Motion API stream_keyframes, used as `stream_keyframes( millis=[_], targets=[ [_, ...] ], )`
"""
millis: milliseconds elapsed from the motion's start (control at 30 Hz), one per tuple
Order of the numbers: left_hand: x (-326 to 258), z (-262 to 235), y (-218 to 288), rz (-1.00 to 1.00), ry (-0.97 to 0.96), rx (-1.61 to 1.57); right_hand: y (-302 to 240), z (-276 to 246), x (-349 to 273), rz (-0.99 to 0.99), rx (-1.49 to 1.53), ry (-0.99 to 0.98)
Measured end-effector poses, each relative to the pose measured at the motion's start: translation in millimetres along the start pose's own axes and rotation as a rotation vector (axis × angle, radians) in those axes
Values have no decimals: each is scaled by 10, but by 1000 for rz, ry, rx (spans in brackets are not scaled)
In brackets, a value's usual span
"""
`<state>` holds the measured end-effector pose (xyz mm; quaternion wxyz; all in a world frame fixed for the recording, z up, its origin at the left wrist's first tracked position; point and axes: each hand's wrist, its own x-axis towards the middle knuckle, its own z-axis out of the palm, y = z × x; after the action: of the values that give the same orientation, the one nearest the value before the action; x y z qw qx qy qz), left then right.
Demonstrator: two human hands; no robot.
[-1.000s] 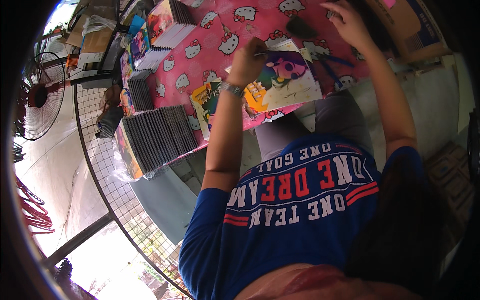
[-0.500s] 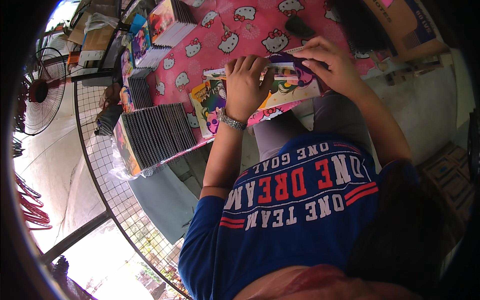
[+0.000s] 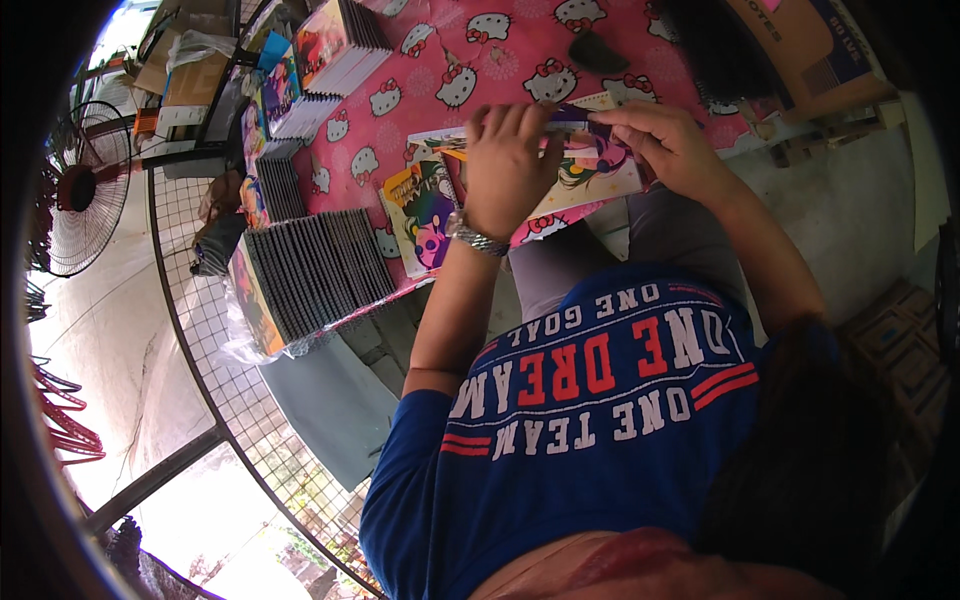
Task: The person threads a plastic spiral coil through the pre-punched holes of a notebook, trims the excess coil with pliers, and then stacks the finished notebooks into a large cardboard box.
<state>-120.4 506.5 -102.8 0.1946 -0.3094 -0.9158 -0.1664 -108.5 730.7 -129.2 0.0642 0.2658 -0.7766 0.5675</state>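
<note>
On the pink cartoon-print table in front of me lies a notebook with a colorful illustrated cover (image 3: 592, 178), close to the near edge. My left hand (image 3: 512, 160), with a metal wristwatch, curls its fingers over the far edge of this notebook. At the notebook's far right corner, my right hand (image 3: 672, 148) pinches the edge, and part of its grip is hidden. A raised purple flap or cover shows between both hands. Just left of my left wrist, another illustrated notebook (image 3: 420, 215) lies flat on the table.
A row of spiral-bound notebooks (image 3: 318, 268) stands at the table's left near corner, with more notebook stacks (image 3: 342, 48) behind. A dark object (image 3: 598, 52) lies on the far tablecloth (image 3: 385, 98). A cardboard box (image 3: 815, 60) is at far right; a fan (image 3: 78, 188) stands left.
My left hand has shifted slightly right along the notebook. My right hand has come down nearer to me, its fingers lower on the notebook's far edge.
</note>
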Motion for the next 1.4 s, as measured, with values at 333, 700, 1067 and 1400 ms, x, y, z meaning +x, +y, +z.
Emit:
stream_keyframes(
  millis=[333,700,1067,1400],
  targets=[
    [7,111,154,72,-17,-29,179,-91,315,447,292,-133],
    [-172,20,105,-20,-84,-16,1742,122,779,244,-1127,-128],
    [-291,71,35,-125,12,-18,1134,2,843,371,-317,-298],
    [-245,94,57,-80,23,-46,190,-295,228,419,1171,-247]
  ],
)
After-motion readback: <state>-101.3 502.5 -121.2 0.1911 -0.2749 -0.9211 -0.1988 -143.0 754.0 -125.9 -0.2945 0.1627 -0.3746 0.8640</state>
